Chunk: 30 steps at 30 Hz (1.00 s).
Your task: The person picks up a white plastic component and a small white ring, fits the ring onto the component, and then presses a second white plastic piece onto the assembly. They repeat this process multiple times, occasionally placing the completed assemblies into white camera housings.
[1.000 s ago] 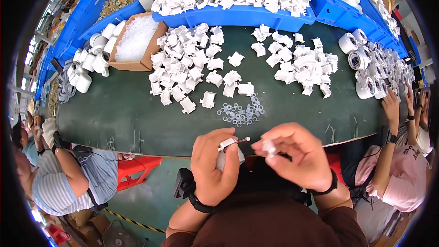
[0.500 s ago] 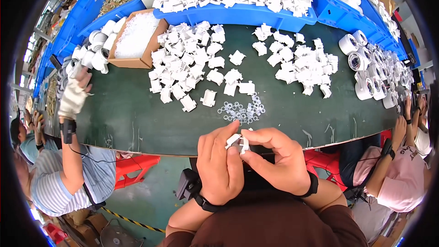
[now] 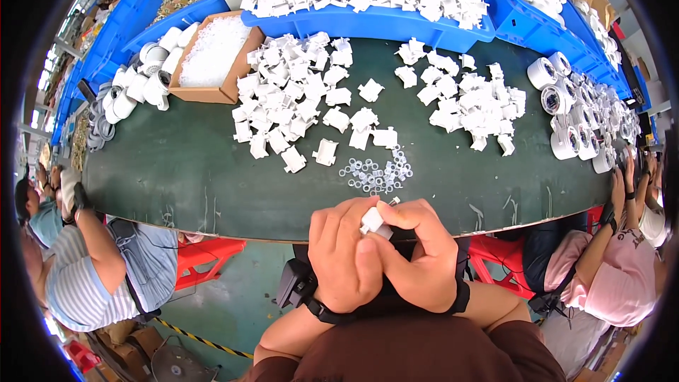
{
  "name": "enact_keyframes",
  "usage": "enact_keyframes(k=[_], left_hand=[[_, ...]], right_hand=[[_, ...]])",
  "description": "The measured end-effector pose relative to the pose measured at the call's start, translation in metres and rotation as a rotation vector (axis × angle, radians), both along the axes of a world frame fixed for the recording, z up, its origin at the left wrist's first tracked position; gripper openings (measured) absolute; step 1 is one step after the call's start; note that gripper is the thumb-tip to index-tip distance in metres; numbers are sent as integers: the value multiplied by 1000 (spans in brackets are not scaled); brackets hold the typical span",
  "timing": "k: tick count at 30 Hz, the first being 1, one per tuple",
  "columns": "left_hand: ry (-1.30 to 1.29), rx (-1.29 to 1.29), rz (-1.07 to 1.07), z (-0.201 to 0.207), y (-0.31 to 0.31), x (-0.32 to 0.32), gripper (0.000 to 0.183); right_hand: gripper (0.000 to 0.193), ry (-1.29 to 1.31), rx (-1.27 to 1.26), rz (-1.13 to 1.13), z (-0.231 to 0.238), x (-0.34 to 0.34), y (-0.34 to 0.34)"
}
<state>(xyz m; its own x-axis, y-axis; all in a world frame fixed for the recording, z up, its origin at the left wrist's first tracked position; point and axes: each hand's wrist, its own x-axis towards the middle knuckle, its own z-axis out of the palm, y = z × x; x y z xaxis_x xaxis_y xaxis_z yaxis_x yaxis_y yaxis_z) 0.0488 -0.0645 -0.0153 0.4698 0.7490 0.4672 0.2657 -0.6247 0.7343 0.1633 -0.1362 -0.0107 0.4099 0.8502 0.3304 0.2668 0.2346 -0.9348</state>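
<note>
Between my two hands, just over the table's near edge, is a small white plastic part [image 3: 373, 221]. My left hand [image 3: 345, 255] is closed on its left side, with the fingers curled round it. The thumb and forefinger of my right hand [image 3: 423, 255] pinch the same part from the right. A thin end of it sticks out above my right forefinger. Much of the part is hidden by my fingers. Right beyond my hands lies a small heap of clear plastic rings [image 3: 375, 173]. Loose white plastic parts [image 3: 325, 151] lie behind the rings.
Piles of white parts [image 3: 279, 95] [image 3: 481, 106] cover the middle of the green table [image 3: 198, 163]. Behind stand a cardboard box [image 3: 230, 88] and a blue bin [image 3: 368, 25]. White round housings [image 3: 566, 113] crowd the right. Co-workers sit on both sides.
My hands have drawn closer together, and the white part has turned between my fingers. The left co-worker's gloved hand has moved back from the housings toward the table's left edge.
</note>
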Motion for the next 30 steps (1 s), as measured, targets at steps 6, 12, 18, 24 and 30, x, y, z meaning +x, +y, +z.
enact_keyframes(k=[6,12,18,24,30], left_hand=[[-25,21,-23,-1,2,-2,34],[40,109,-49,5,11,-15,26],[223,99,-161,21,17,0,27],[156,127,-114,7,10,-3,32],[186,87,-195,15,3,-15,35]], right_hand=[[40,24,-31,91,1,10,-2],[28,-115,-368,-29,35,42,-4],[16,-705,-238,-246,13,68,20],[7,-761,-192,-273,-6,61,22],[15,-403,-215,-198,12,67,14]])
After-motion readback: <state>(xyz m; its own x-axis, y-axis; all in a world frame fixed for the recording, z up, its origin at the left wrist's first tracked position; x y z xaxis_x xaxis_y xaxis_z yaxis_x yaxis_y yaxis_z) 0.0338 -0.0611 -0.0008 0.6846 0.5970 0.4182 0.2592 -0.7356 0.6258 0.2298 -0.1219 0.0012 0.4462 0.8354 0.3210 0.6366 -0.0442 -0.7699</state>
